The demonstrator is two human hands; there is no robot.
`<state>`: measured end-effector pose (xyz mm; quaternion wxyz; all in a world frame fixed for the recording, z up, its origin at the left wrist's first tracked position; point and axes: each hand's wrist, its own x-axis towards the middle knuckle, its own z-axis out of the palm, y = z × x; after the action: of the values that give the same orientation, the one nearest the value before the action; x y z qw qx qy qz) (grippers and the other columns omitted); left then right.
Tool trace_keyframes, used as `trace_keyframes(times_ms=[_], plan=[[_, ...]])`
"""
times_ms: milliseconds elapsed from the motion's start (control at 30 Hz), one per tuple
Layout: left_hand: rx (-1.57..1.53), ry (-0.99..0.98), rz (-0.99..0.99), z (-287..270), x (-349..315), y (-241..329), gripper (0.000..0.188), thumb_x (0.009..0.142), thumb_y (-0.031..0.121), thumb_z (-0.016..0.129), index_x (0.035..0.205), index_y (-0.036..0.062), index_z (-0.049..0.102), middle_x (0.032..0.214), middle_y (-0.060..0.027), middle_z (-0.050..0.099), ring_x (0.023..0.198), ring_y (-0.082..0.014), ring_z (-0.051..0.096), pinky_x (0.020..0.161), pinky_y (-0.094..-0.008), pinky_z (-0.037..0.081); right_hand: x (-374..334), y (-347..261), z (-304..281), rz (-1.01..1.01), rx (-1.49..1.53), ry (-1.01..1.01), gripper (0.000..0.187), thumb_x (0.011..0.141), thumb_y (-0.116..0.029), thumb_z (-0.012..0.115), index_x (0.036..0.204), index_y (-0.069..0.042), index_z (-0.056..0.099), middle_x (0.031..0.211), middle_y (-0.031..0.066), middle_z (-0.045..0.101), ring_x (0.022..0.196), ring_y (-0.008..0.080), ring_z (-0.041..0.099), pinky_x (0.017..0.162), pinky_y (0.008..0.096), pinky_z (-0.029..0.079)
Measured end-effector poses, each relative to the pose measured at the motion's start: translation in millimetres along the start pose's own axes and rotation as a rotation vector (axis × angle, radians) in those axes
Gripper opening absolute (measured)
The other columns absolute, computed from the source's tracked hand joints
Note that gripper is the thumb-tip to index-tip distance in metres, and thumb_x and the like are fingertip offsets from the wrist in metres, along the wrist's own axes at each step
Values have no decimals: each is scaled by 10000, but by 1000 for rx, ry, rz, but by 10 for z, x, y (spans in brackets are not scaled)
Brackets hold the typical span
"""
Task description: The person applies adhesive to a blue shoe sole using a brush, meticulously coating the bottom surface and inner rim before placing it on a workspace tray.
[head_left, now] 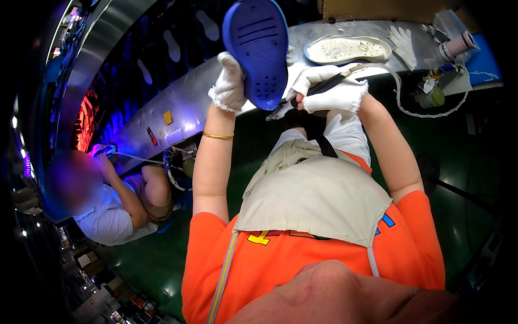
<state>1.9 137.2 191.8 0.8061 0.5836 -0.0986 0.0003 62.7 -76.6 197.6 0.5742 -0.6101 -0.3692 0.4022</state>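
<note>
- Left hand (pixel 229 89), white-gloved, up at twelve o'clock: curled in on the blue shoe sole (pixel 258 51), thumb along its nine-o'clock edge, fingers hidden behind.
- Right hand (pixel 334 94), just past twelve: half-gloved, wrapped round a dark-handled tool (pixel 322 86), its metal tip pointing to seven o'clock, right by the sole's lower end; contact, can't tell.
- Looks like tool work on the sole is in hand; bringing tip to rim would call for a steady left hold and a turned right wrist.
- Edges now! The metal bench (pixel 186 100) runs behind the sole from ten to two, its front edge near both hands; roomier toward six, between bench and apron (pixel 315 191).
- At one, a white shoe-shaped piece (pixel 348 49) crowds the right hand; a spare glove (pixel 402 46) lies beyond.
- Clear hose (pixel 398 86) loops at two, a possible snag.
- Co-worker (pixel 116 210) at half past eight, well apart.
</note>
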Motion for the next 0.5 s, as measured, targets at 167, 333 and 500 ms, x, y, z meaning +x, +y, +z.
trace_keyframes(times_ms=[167,333,500], plan=[[-35,97,-150,-3,26,18,914,677,744,498,1210,2,496,1037,-149,624,889,-213,648,757,-330,564,61,59,99,-240,12,155,98,723,-66,652,820,-65,638,882,31,633,770,111,582,712,238,489],[23,183,-328,-90,77,84,834,716,722,506,1138,4,548,936,-133,641,782,-198,651,682,-299,564,60,-46,156,-212,-304,91,104,711,-99,642,809,-67,624,870,16,628,799,128,580,758,252,471],[6,249,-515,-127,130,131,794,745,721,499,1085,7,569,861,-122,632,696,-197,627,604,-304,550,114,5,59,-104,-64,122,114,722,-130,638,824,-82,620,870,0,618,773,103,569,633,248,492]])
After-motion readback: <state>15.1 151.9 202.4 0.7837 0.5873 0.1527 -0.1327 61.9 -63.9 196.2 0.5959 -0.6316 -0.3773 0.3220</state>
